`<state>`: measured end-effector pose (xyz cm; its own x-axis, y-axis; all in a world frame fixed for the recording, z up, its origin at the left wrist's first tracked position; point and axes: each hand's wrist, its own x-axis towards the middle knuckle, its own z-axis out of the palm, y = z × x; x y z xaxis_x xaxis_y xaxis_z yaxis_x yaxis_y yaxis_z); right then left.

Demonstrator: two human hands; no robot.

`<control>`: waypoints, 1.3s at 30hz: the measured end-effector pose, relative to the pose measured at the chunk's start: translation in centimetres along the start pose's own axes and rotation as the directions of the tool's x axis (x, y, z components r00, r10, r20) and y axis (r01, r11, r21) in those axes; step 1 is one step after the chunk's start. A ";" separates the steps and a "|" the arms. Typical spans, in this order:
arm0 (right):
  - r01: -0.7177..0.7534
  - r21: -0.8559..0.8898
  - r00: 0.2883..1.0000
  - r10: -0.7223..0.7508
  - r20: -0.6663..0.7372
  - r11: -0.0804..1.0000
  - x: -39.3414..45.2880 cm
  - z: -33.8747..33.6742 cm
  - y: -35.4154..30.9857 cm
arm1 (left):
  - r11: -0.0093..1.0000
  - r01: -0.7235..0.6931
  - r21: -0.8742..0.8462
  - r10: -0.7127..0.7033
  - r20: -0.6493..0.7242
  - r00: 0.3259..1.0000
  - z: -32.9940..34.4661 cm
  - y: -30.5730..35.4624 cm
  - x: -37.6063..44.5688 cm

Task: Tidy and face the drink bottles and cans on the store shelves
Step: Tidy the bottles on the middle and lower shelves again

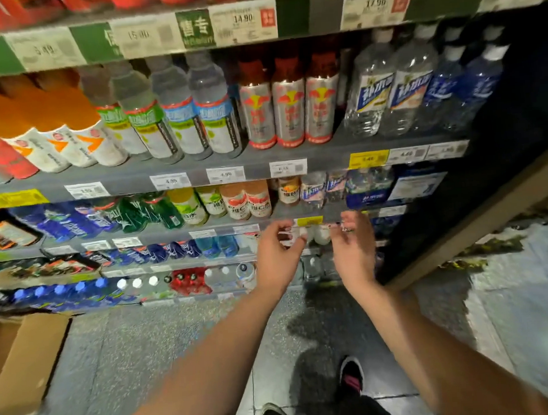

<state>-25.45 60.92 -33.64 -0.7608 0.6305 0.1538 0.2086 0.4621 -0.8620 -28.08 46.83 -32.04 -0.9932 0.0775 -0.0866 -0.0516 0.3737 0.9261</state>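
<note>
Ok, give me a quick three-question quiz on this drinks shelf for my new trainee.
1. True or false: the left hand grips a bottle.
2. Which stand directly left of the clear water bottles? A) silver-and-red bottles B) orange bottles C) green bottles
3. What lies on the floor at the lower left?

Key: 1. False; both it and the right hand reach toward the lower shelves, fingers loosely curled, holding nothing. 2. A, the silver-and-red bottles. 3. A cardboard box.

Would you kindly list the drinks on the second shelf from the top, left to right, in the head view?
Orange bottles → green-and-blue-labelled clear bottles → red-and-silver bottles → large clear water bottles → dark blue bottles.
</note>
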 end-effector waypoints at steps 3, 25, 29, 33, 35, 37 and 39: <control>0.008 -0.038 1.000 -0.007 0.020 0.999 1.0 0.1 2.1 | 0.999 0.045 0.004 -0.045 -0.027 0.999 1.9 -0.6 0.8; 0.003 0.157 0.981 -0.033 0.191 0.988 12.6 10.0 14.1 | 0.993 0.033 -0.116 -0.071 -0.339 0.938 16.1 -8.2 15.8; -0.016 0.206 0.981 -0.025 0.194 0.978 12.9 11.2 14.7 | 0.989 -0.026 -0.147 -0.036 -0.404 0.914 17.2 -8.4 17.0; -0.080 0.247 0.980 0.032 0.195 0.966 13.0 11.7 14.2 | 0.994 0.007 -0.112 -0.055 -0.430 0.901 17.3 -8.8 18.4; -0.081 0.233 0.982 0.038 0.184 0.969 13.0 11.9 14.0 | 0.995 0.024 -0.100 -0.065 -0.430 0.901 17.3 -9.0 18.8; -0.077 0.215 0.983 0.038 0.178 0.974 13.0 12.0 13.9 | 0.994 0.024 -0.106 -0.067 -0.421 0.905 17.2 -9.0 18.8; -0.066 0.194 0.984 0.032 0.175 0.979 12.7 12.2 13.9 | 0.992 0.027 -0.125 -0.076 -0.406 0.911 16.9 -9.0 18.5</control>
<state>-39.74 67.76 -49.58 -0.8494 0.5264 0.0393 0.1353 0.2891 -0.9477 -44.23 60.52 -48.23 -0.9429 -0.3331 -0.0001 -0.0908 0.2568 0.9622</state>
